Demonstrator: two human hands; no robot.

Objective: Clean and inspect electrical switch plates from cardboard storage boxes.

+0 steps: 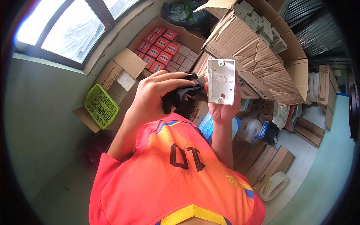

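My left hand [152, 93] grips a crumpled black cloth [180, 96], fingers curled over its top. Just to the right of the cloth, my right hand [223, 111] holds a white rectangular plastic electrical box [221, 70] upright from behind, its hollow inside facing me, with a round knockout and small holes in it. The fingers of that hand are mostly hidden behind the box.
Ahead are a carton of red-and-white small boxes [161, 43], a torn carton of grey boxes [249, 60] and a green basket [101, 107]. A window [71, 30] is at upper left. Cartons [270, 163] and a white coil [273, 187] lie on the floor at right.
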